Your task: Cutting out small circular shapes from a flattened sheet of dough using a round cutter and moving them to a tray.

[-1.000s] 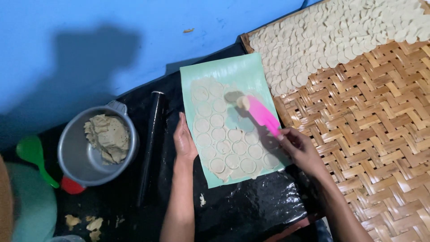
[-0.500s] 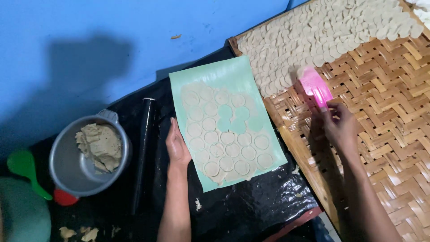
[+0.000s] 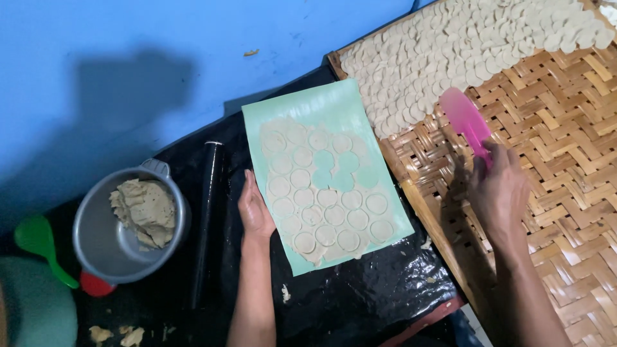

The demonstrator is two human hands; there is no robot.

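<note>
right grip (image 3: pixel 500 193) clamped on pink scraper (image 3: pixel 467 119), blade pointing up-left from grip over woven tray (image 3: pixel 565 160). left grip (image 3: pixel 255 211) flat, fingers together, pressing green mat's (image 3: pixel 334 103) edge.

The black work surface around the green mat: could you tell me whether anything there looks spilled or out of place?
A few dough scraps lie loose at the bottom left of the black sheet, and small crumbs sit below the green mat. Otherwise nothing stands out.
</note>
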